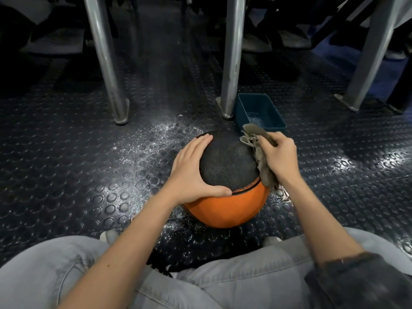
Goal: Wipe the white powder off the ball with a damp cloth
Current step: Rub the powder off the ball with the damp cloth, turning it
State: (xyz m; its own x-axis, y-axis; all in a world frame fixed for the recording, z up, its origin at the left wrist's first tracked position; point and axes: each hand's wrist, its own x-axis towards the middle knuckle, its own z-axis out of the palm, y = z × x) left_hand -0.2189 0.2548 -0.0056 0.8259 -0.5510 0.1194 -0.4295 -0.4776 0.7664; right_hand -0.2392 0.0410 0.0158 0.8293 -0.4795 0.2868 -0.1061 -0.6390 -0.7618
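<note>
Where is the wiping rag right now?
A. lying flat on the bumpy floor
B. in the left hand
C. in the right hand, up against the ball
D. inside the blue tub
C: the right hand grips the crumpled grey-brown cloth against the side of the black and orange rubber ball, while the left hand rests bare on the ball.

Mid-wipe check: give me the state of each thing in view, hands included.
ball: on the floor, black panel up, orange below, little powder visible on top.
cloth: crumpled, pressed on the ball's right side.
left-hand grip: flat on the ball, steadying it.
right-hand grip: holds the cloth.
tub: upright, open, behind the ball; contents unclear.
floor: white powder scattered left of the ball.
</note>
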